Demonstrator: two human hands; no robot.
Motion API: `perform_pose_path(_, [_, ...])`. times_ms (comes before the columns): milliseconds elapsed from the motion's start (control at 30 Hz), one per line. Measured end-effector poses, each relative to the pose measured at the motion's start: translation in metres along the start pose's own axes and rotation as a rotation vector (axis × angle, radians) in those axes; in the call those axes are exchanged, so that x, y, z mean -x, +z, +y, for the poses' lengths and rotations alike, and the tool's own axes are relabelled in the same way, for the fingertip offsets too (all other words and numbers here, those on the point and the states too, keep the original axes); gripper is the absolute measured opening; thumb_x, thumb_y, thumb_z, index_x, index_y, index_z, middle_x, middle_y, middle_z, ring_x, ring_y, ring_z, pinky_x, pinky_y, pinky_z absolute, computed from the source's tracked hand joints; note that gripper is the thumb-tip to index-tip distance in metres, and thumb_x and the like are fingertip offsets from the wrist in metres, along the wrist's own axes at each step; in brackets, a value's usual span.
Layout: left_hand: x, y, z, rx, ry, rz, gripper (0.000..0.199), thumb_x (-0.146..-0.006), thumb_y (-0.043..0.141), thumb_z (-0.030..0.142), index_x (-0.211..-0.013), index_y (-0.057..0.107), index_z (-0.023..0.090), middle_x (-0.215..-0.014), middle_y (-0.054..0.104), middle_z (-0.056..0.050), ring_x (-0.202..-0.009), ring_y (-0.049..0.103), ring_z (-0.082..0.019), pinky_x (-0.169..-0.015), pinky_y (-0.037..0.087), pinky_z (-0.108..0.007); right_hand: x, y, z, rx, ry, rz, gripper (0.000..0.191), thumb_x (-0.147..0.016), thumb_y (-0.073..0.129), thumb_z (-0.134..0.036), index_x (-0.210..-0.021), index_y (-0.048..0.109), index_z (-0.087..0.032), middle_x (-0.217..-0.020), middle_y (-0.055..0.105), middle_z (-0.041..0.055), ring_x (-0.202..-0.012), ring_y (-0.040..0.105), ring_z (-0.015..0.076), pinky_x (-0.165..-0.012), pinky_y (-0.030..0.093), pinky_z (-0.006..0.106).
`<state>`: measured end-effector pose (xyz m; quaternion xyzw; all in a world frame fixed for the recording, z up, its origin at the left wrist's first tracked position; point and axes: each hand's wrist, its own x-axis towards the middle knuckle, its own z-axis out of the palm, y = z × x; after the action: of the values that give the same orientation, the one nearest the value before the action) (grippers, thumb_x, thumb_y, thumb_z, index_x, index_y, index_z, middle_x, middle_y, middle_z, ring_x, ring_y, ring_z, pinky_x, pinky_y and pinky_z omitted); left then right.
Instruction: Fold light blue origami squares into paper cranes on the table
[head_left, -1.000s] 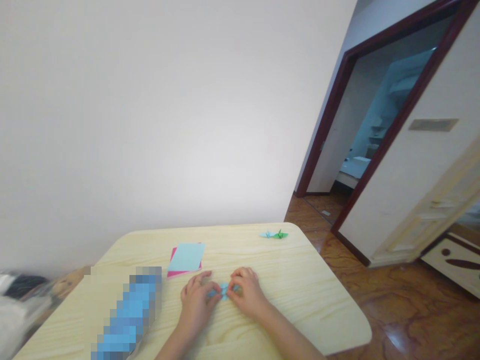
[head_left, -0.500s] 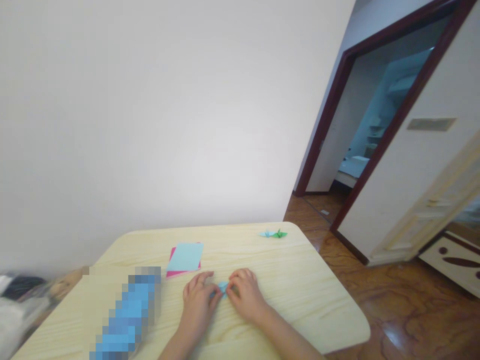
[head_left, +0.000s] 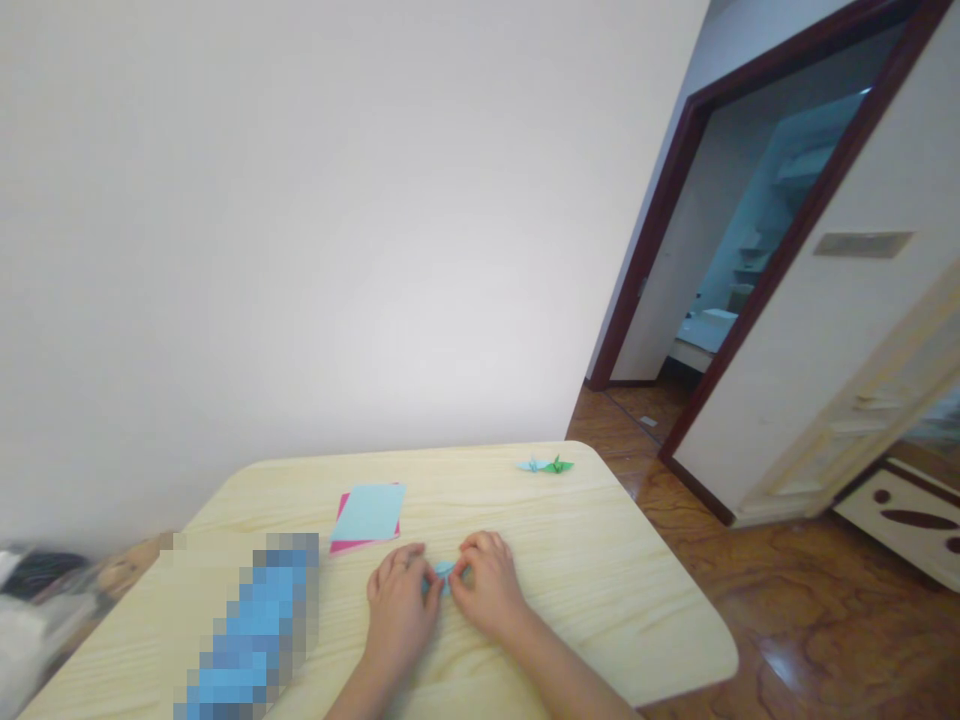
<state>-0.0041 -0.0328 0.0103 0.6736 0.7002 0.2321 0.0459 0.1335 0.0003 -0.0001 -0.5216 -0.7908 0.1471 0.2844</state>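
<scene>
A small folded piece of blue paper [head_left: 445, 570] lies low over the table, between my two hands. My left hand [head_left: 403, 597] pinches its left side between thumb and fingers. On the right side, the thumb and fingertips of my right hand [head_left: 489, 585] grip the same paper. Parts of the paper are hidden behind my fingers. Beyond my left hand rests a light blue sheet [head_left: 370, 512], on top of a pink sheet [head_left: 346, 546] whose edges stick out.
The pale wooden table [head_left: 622, 600] stands against a white wall. Near its back right corner sit a light blue folded figure [head_left: 533, 465] and a green folded figure [head_left: 559, 465]. A blurred-out blue object [head_left: 251, 630] occupies the left side.
My fingers have shifted slightly around the blue paper, with my right thumb a little farther left. The sheets and folded figures have stayed where they were on the table.
</scene>
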Motion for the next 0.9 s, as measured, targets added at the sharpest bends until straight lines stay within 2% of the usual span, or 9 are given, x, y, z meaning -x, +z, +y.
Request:
perform_pose_path(100, [0.0,-0.003,0.0,0.008,0.021,0.013,0.02,-0.074,0.057,0.017,-0.09,0.066,0.022,-0.11,0.061,-0.008,-0.105,0.049,-0.026,-0.085,0.036,-0.04,0.0,0.0,0.0,-0.002,-0.004,0.01,0.005,-0.07,0.061,-0.018,-0.067,0.059,-0.021,-0.09,0.057,0.0039,-0.093,0.048,0.0206,-0.083,0.035,0.033])
perform_pose_path(267, [0.004,-0.004,-0.004,-0.053,0.212,-0.018,0.026,-0.077,0.054,0.014,-0.088,0.07,0.032,-0.116,0.062,-0.002,-0.111,0.048,-0.029,-0.088,0.035,-0.045,-0.002,0.001,0.001,-0.005,0.045,0.03,0.01,-0.068,0.063,-0.021,-0.072,0.054,-0.021,-0.084,0.056,0.0031,-0.089,0.049,0.0213,-0.079,0.036,0.033])
perform_pose_path(400, [0.013,-0.003,-0.012,-0.133,0.359,-0.087,0.04,-0.076,0.052,0.011,-0.109,0.061,0.03,-0.122,0.06,-0.003,-0.117,0.046,-0.03,-0.094,0.032,-0.049,-0.005,0.001,0.004,-0.039,0.071,0.035,0.014,-0.066,0.064,-0.021,-0.075,0.053,-0.021,-0.086,0.056,0.0034,-0.09,0.049,0.022,-0.079,0.037,0.033])
perform_pose_path(533, [0.019,-0.005,-0.02,-0.111,0.479,-0.116,0.042,-0.081,0.048,0.024,-0.123,0.05,0.027,-0.128,0.054,-0.005,-0.12,0.043,-0.03,-0.096,0.031,-0.05,-0.006,0.003,0.004,-0.07,0.093,0.056,0.014,-0.066,0.064,-0.019,-0.074,0.053,-0.022,-0.086,0.056,0.0035,-0.09,0.048,0.023,-0.08,0.036,0.034])
perform_pose_path(767, [0.016,-0.004,-0.022,-0.162,0.509,-0.16,0.039,-0.086,0.042,0.027,-0.125,0.047,0.025,-0.134,0.047,-0.003,-0.124,0.037,-0.03,-0.096,0.03,-0.05,-0.006,-0.001,0.01,-0.049,0.135,0.075,0.015,-0.066,0.065,-0.017,-0.075,0.054,-0.022,-0.088,0.055,0.0042,-0.092,0.048,0.024,-0.081,0.034,0.034])
perform_pose_path(900, [0.011,-0.005,-0.017,-0.189,0.466,-0.183,0.034,-0.085,0.045,0.023,-0.118,0.055,0.024,-0.125,0.056,-0.005,-0.117,0.045,-0.028,-0.094,0.033,-0.045,-0.006,-0.006,0.015,-0.041,0.127,0.057,0.014,-0.067,0.065,-0.017,-0.077,0.056,-0.022,-0.089,0.057,0.0039,-0.094,0.048,0.0235,-0.083,0.033,0.035])
